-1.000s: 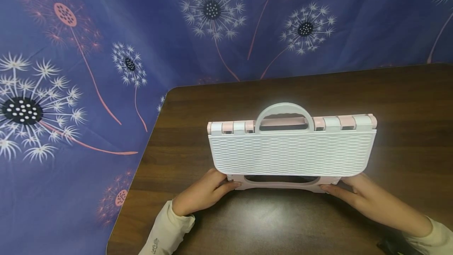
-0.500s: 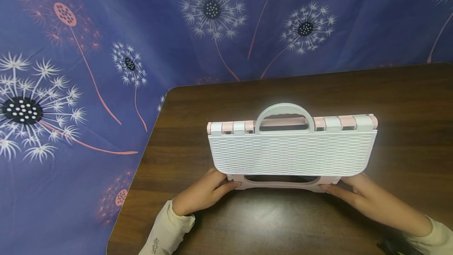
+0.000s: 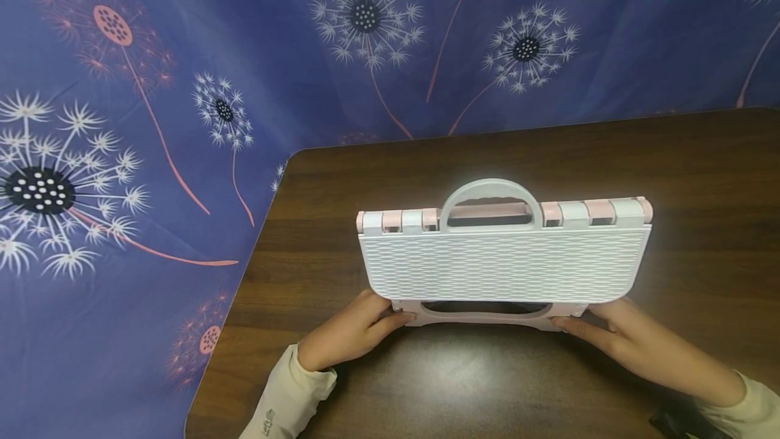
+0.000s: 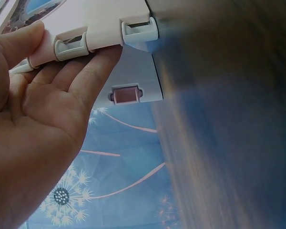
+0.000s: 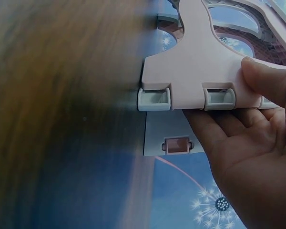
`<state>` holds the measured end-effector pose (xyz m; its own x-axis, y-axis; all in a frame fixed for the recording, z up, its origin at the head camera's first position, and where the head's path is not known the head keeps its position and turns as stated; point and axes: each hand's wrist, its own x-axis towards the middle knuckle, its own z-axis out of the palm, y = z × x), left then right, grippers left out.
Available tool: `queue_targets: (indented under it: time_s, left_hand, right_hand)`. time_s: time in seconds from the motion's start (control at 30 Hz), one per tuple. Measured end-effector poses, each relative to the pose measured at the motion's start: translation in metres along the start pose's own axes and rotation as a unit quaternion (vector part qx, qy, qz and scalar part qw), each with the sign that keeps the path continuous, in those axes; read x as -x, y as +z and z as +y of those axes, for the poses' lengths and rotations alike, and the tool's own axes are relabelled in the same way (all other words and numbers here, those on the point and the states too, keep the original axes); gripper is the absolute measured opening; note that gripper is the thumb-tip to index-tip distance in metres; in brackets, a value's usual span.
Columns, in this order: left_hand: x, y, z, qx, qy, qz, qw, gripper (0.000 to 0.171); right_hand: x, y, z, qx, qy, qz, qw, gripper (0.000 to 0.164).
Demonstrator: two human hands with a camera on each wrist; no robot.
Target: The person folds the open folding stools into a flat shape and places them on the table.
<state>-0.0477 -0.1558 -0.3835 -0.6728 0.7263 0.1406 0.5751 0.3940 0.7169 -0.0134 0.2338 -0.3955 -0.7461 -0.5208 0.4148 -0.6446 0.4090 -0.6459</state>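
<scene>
A white and pale pink folding stool (image 3: 506, 266) stands on the table in the head view, its textured white top tilted toward me. An arched grey-white handle (image 3: 535, 212) rises at the hinged far edge. My left hand (image 3: 350, 330) grips the stool's left side, and my right hand (image 3: 640, 344) holds its right side. In the left wrist view, the left thumb lies on the pink leg panel (image 4: 102, 21) with the fingers tucked behind its hinged edge. The right wrist view has the right thumb pressing the pink panel (image 5: 195, 71), fingers curled behind it. Those fingertips are hidden.
The stool is on a dark wood table (image 3: 317, 236) with a rounded far left corner. A blue cloth (image 3: 256, 32) printed with dandelions hangs behind and to the left. A small dark object (image 3: 670, 422) lies by the right sleeve.
</scene>
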Motion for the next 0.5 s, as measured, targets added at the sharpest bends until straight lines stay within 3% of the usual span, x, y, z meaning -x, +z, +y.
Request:
queue_targets:
  time_s: [0.5]
  left_hand:
    - [0.0002,-0.0001,-0.0003,0.0,-0.005,-0.002,1.0,0.04]
  right_hand:
    - [0.0018,0.0038,0.004,0.0,-0.012,0.022,1.0,0.085]
